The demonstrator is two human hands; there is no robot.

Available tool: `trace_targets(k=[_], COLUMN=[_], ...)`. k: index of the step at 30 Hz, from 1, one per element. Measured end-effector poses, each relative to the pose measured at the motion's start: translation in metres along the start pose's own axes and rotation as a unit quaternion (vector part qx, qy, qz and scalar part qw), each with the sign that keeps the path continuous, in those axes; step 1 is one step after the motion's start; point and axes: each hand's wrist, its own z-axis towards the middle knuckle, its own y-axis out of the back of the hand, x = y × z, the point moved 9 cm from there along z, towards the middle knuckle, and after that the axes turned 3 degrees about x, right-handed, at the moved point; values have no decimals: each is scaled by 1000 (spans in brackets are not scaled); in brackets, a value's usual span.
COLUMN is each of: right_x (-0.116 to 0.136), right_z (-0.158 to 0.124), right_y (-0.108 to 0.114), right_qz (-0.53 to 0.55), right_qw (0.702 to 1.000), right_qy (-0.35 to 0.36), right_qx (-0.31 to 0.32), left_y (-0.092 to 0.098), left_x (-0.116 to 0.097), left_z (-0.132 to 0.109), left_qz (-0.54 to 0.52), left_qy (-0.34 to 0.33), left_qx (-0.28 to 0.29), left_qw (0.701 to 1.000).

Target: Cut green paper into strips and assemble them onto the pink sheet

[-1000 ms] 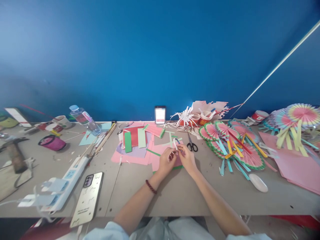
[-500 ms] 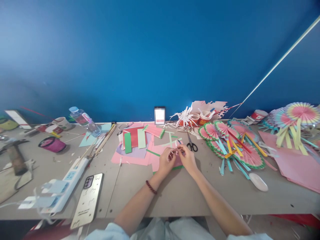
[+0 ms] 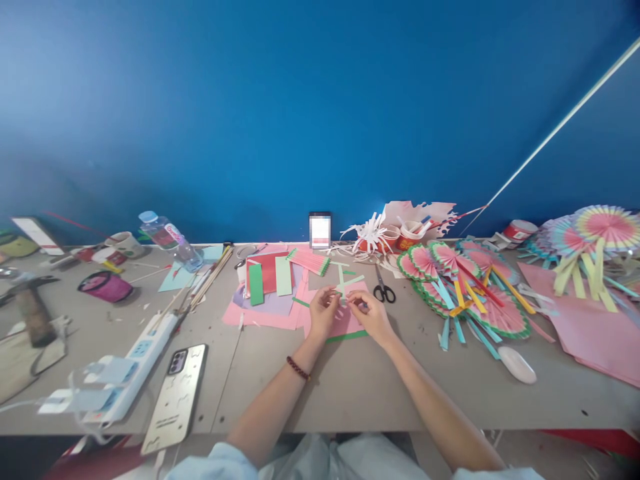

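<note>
Both my hands rest over a pink paper sheet (image 3: 345, 322) with a green edge at the table's middle. My left hand (image 3: 323, 311) pinches one end of a thin pale strip (image 3: 341, 294), fingers closed. My right hand (image 3: 369, 311) pinches the strip's other end, with its fingers curled. A red bead bracelet (image 3: 297, 368) is on my left wrist. Black-handled scissors (image 3: 383, 289) lie just right of my right hand. Loose pale green strips (image 3: 349, 279) lie behind my hands.
Stacked coloured papers (image 3: 273, 283) lie left of my hands. Folded paper fans (image 3: 463, 287) cover the right side, with pink sheets (image 3: 595, 333) further right. A phone (image 3: 175, 397), a power strip (image 3: 127, 367), a bottle (image 3: 167, 238) and sticks (image 3: 207, 280) are on the left.
My left hand has moved left and slightly away from me, so the hands are now further apart. More of the pink sheet shows between and below them.
</note>
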Motion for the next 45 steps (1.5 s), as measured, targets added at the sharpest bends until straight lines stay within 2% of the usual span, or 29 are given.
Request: trace_targets(k=[7, 13, 19, 26, 35, 45], right_x=[-4, -5, -1, 0, 4, -1], right_z=[0, 0, 0, 0, 0, -1], right_y=[4, 6, 5, 9, 11, 10], right_qz=[-21, -59, -64, -96, -117, -136], right_qw=[999, 997, 996, 993, 990, 989], right_qy=[14, 38, 56, 55, 59, 48], right_qx=[-20, -32, -29, -36, -46, -42], left_y=[-1, 0, -4, -7, -11, -10], left_x=[-2, -14, -15, -9, -14, -5], left_z=[-4, -4, -5, -5, -8, -7], left_qz=[32, 91, 95, 94, 138, 93], left_qy=[9, -43, -83, -77, -96, -48], left_qx=[9, 7, 17, 27, 39, 35], left_qw=[999, 995, 992, 992, 985, 994])
